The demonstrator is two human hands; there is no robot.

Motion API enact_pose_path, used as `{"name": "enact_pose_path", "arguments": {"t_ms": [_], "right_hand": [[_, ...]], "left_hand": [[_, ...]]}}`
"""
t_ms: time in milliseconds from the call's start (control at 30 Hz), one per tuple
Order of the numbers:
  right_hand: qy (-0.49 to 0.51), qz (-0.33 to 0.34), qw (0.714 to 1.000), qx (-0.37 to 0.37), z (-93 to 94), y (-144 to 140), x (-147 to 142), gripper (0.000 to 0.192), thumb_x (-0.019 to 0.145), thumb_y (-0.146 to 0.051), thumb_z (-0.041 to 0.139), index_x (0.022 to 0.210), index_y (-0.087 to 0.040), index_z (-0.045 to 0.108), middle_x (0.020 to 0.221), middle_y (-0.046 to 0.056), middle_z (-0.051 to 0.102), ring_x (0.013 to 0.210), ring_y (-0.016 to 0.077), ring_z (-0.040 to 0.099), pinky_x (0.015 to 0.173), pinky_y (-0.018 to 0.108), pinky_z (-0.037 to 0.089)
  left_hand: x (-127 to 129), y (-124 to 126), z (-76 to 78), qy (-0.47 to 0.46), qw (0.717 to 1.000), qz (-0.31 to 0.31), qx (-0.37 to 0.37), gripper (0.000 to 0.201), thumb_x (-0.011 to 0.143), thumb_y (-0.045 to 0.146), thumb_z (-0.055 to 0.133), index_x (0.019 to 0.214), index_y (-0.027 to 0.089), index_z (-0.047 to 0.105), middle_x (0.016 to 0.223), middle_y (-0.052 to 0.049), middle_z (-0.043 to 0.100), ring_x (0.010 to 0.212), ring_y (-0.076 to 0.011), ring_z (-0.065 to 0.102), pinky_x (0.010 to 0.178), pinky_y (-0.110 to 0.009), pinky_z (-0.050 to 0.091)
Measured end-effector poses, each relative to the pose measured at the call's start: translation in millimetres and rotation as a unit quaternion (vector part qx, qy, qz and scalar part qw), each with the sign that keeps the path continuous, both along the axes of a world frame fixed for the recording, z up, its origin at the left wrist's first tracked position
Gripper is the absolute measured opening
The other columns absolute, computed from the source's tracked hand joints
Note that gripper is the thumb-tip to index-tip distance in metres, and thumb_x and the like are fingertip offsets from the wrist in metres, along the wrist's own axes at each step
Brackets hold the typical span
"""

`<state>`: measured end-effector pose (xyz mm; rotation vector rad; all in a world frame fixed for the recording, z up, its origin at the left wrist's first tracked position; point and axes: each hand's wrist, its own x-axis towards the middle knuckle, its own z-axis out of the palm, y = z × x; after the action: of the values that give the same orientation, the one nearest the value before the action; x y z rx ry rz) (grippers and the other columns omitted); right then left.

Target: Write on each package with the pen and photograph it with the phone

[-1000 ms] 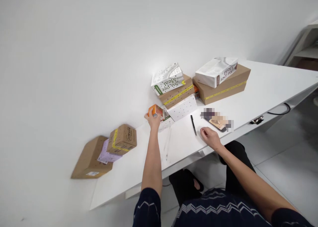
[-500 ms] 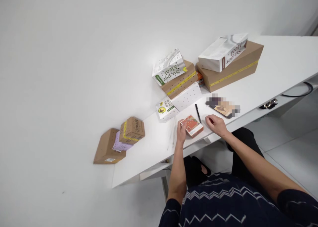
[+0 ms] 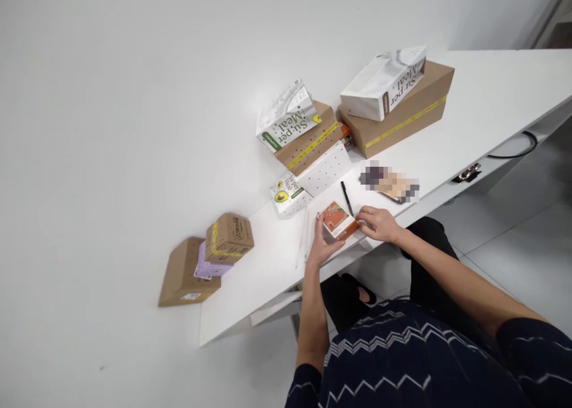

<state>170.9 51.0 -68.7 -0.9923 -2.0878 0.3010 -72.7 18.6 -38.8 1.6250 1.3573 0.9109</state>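
Both hands clamp the small orange box (image 3: 339, 220), our left hand (image 3: 322, 244) under, right hand (image 3: 378, 224) steadying its edge, just by the pen (image 3: 347, 198).

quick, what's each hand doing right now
Left hand: closed on the small orange box, gripping its left side.
Right hand: fingers on the box's right end, helping hold it.

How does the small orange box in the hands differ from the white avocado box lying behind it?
The orange box is small and held between the left hand and right hand. The white avocado box is longer, dotted, untouched, and lies on the table. Both are printed cartons.
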Motion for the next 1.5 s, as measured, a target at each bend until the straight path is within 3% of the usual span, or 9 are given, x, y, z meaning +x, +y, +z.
{"name": "enact_pose_path", "arguments": {"t_ms": [133, 267, 500, 633, 733, 933, 1233, 1367, 1500], "right_hand": [[0.102, -0.002, 0.995, -0.020, 3.1, -3.4, -7.3, 0.023, 0.088, -0.029, 0.050, 0.100, -0.017, 0.067, 0.088, 0.008, 0.064, 0.069, 0.0152, 0.061, 0.059, 0.026, 0.047], [0.210, 0.019, 0.976, -0.050, 7.5, -2.8, -18.9, 0.028, 0.091, -0.033, 0.052, 0.112, -0.020, 0.065, 0.089, 0.007, 0.062, 0.065, 0.0132, 0.056, 0.059, 0.026, 0.048], [0.227, 0.043, 0.969, -0.087, 8.9, -2.5, -33.9, 0.036, 0.095, -0.033, 0.044, 0.127, -0.024, 0.059, 0.086, 0.006, 0.057, 0.070, 0.0150, 0.057, 0.067, 0.031, 0.051], [0.220, 0.043, 0.970, -0.092, 4.3, -3.7, -34.7, 0.037, 0.094, -0.029, 0.043, 0.126, -0.024, 0.059, 0.086, 0.006, 0.057, 0.071, 0.0163, 0.058, 0.067, 0.032, 0.051], [0.203, 0.041, 0.974, -0.094, 3.0, -5.2, -35.1, 0.039, 0.090, -0.027, 0.046, 0.127, -0.023, 0.057, 0.089, 0.006, 0.058, 0.059, 0.0127, 0.052, 0.061, 0.030, 0.050], [0.186, 0.009, 0.979, -0.089, 2.7, -6.4, -39.5, 0.032, 0.088, -0.029, 0.050, 0.117, -0.020, 0.058, 0.091, 0.007, 0.061, 0.056, 0.0110, 0.051, 0.058, 0.027, 0.048], [0.244, -0.007, 0.966, -0.089, 1.6, -4.5, -39.1, 0.029, 0.093, -0.035, 0.046, 0.106, -0.020, 0.067, 0.090, 0.009, 0.069, 0.063, 0.0148, 0.061, 0.060, 0.030, 0.052], [0.228, 0.010, 0.970, -0.089, 1.5, -4.9, -37.5, 0.032, 0.093, -0.032, 0.043, 0.111, -0.019, 0.066, 0.093, 0.010, 0.070, 0.074, 0.0175, 0.065, 0.068, 0.032, 0.054], [0.202, 0.023, 0.973, -0.109, 1.5, -5.1, -35.8, 0.037, 0.091, -0.030, 0.042, 0.120, -0.020, 0.063, 0.099, 0.010, 0.068, 0.061, 0.0131, 0.059, 0.062, 0.030, 0.052]], "left_hand": [[9.9, 9.5, 9.4, -0.065, 0.997, -0.020, 0.024, 0.095, 0.061, 0.047, 0.082, 0.142, 0.027, 0.036, 0.150, -0.011, 0.035, 0.140, -0.0309, 0.031, 0.115, -0.045, 0.026], [12.5, 9.8, 16.0, -0.137, 0.990, 0.039, -0.016, 0.081, 0.074, 0.053, 0.070, 0.141, 0.023, 0.037, 0.141, -0.012, 0.048, 0.127, -0.0285, 0.048, 0.107, -0.042, 0.038], [13.5, 13.5, 14.3, -0.142, 0.981, 0.116, -0.068, 0.055, 0.086, 0.058, 0.049, 0.123, 0.019, 0.057, 0.123, -0.010, 0.062, 0.112, -0.0258, 0.059, 0.092, -0.040, 0.049], [19.3, 16.7, 10.7, -0.131, 0.980, 0.147, -0.027, 0.059, 0.088, 0.064, 0.041, 0.115, 0.016, 0.063, 0.118, -0.012, 0.065, 0.113, -0.0250, 0.058, 0.095, -0.040, 0.047], [20.1, 13.1, 3.9, -0.183, 0.973, 0.137, 0.018, 0.069, 0.086, 0.072, 0.034, 0.125, 0.019, 0.056, 0.131, -0.011, 0.058, 0.122, -0.0223, 0.053, 0.103, -0.037, 0.042], [5.7, 1.0, -4.7, -0.183, 0.983, 0.021, 0.010, 0.100, 0.066, 0.051, 0.078, 0.147, 0.027, 0.024, 0.148, -0.013, 0.039, 0.132, -0.0263, 0.044, 0.107, -0.039, 0.039], [15.0, 4.8, 15.0, -0.166, 0.966, 0.182, -0.076, 0.080, 0.072, 0.059, 0.069, 0.135, 0.015, 0.046, 0.104, -0.013, 0.068, 0.094, -0.0235, 0.065, 0.082, -0.036, 0.053], [16.8, 7.7, 16.4, -0.120, 0.968, 0.200, -0.095, 0.068, 0.079, 0.068, 0.053, 0.121, 0.015, 0.058, 0.104, -0.013, 0.067, 0.084, -0.0226, 0.065, 0.066, -0.033, 0.053], [15.4, 9.6, 13.7, -0.106, 0.970, 0.204, -0.080, 0.067, 0.081, 0.072, 0.047, 0.114, 0.016, 0.062, 0.109, -0.013, 0.066, 0.087, -0.0224, 0.064, 0.062, -0.031, 0.053]]}}
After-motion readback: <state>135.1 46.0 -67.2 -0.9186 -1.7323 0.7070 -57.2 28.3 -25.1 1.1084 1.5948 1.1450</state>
